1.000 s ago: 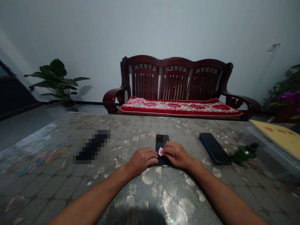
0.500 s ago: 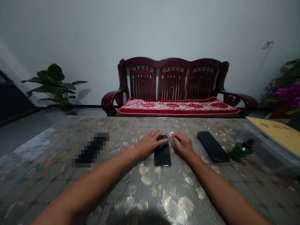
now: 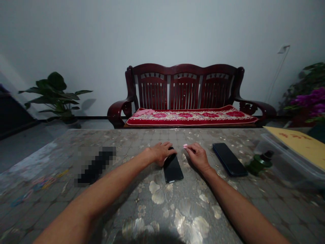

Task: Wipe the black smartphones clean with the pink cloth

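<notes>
1. While the black phone lies glossy face up, well in from the far edge of the surface, its far end is partly covered by the left hand.
2. If that hand pressed unevenly, the phone could probably skid or swivel; if the right hand slackened, the pink scrap (only a small bit shows) might drop.
3. The left hand is loosely spread, thumb over the phone's far end; whether its fingers grip the side, I cannot tell.
4. The right hand, fingers curled, pinches the pink scrap at its fingertips, to the right of the phone and apart from it.
5. Toward the surface's right edge are a second phone, a green bottle and a clear box; toward the left edge, a pixelated dark object.
</notes>
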`<state>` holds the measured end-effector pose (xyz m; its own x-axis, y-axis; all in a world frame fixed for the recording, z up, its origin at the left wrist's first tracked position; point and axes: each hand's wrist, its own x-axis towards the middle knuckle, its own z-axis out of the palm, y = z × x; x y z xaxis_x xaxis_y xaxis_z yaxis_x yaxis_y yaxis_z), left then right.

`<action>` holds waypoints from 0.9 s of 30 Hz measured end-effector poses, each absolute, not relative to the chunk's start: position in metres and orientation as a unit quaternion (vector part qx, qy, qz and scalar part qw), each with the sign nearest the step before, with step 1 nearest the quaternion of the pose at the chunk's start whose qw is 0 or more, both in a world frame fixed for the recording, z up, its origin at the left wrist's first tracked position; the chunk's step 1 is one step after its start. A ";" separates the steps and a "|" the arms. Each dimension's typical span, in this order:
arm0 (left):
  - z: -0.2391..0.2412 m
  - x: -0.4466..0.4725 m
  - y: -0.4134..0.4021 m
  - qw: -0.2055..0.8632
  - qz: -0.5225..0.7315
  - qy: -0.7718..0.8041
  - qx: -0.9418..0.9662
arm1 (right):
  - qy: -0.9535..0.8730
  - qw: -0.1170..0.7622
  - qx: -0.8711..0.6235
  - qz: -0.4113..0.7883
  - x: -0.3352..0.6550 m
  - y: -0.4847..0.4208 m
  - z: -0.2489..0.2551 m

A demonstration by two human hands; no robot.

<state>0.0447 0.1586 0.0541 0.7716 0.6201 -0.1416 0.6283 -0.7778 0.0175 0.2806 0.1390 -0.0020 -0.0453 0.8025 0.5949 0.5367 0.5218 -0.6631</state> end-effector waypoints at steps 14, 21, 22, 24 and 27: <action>0.034 -0.027 0.102 0.133 0.095 0.410 0.897 | -0.651 0.544 -0.483 0.217 0.275 0.134 -0.006; 0.023 -0.035 0.100 0.183 0.133 0.430 0.874 | -0.669 0.527 -0.464 0.243 0.266 0.123 -0.005; 0.021 -0.036 0.101 0.189 0.139 0.429 0.872 | -0.673 0.524 -0.461 0.245 0.265 0.121 -0.005; 0.018 -0.038 0.102 0.200 0.149 0.431 0.867 | -0.677 0.519 -0.460 0.245 0.264 0.119 -0.004; 0.014 -0.040 0.101 0.207 0.161 0.437 0.860 | -0.687 0.512 -0.458 0.238 0.262 0.117 -0.003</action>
<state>-0.0396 0.1014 0.0139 0.5665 0.8185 0.0954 0.6853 -0.5323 0.4970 0.2624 0.1166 -0.0035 -0.0574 0.8728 0.4846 0.3849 0.4672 -0.7960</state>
